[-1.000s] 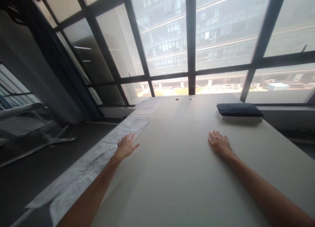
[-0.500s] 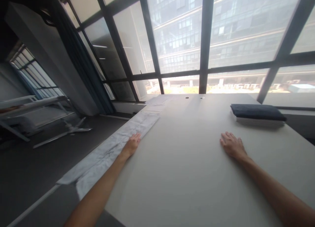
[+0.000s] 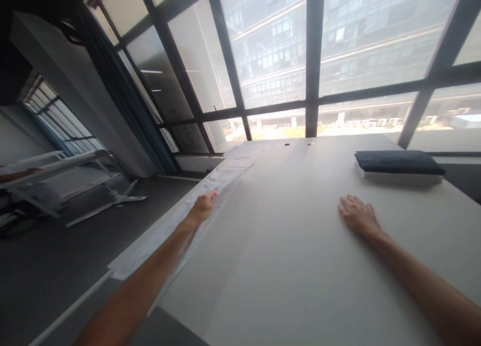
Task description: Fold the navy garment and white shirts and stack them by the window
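Note:
A long strip of translucent plastic bags (image 3: pixel 167 223) lies along the left edge of the white table (image 3: pixel 278 246). My left hand (image 3: pixel 203 207) is closed, pinching the top plastic bag by its right side and holding that side slightly up. Part of the bag is hidden behind my left forearm. My right hand (image 3: pixel 358 216) rests flat on the tabletop with its fingers spread, holding nothing. Beyond it, apart from the fingers, sits a folded dark navy cloth (image 3: pixel 398 162) on top of a white stack (image 3: pixel 402 177).
Thin white sheets (image 3: pixel 242 149) lie at the table's far left corner. Two small round holes are near the far edge, below large windows (image 3: pixel 274 55). On the left, another table (image 3: pixel 56 168) stands across the grey floor (image 3: pixel 124 226), with a person's arm (image 3: pixel 18 175) on it.
My left hand has closed from lying flat and gripped the plastic bag, whose right side has lifted. My right hand stays flat on the table. The view has shifted slightly.

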`<state>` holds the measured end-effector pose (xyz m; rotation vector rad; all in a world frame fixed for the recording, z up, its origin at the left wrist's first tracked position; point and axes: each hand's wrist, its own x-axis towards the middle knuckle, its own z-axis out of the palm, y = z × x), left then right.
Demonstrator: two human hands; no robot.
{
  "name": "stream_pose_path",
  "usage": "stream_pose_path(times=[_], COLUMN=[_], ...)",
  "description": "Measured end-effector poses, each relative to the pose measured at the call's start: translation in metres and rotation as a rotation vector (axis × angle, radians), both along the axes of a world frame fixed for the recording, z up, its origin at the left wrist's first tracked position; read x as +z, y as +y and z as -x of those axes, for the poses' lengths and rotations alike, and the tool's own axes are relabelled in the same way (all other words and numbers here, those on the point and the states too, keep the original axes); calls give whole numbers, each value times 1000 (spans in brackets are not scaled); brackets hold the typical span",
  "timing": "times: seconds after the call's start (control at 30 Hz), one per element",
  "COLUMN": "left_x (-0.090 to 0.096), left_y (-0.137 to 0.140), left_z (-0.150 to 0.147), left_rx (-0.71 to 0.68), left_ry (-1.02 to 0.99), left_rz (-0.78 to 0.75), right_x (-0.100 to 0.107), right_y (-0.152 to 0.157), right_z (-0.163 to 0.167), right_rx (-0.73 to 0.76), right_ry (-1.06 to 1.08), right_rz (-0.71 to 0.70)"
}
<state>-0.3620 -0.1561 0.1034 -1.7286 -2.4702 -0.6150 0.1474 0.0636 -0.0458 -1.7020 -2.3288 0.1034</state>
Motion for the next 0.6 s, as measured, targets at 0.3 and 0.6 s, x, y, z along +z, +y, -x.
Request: stream_pose_path(times=[0.3, 0.6], left_x=[-54, -80], left_y=[41, 132], left_z=[-223, -336], left_rx=[-298, -299], left_ry=[29, -78], left_rz=[254, 297], right_x=[4, 5], right_y=[-1, 2], right_z=[-1, 0], right_rx=[10, -3], right_ry=[-7, -23], right_rz=[12, -5])
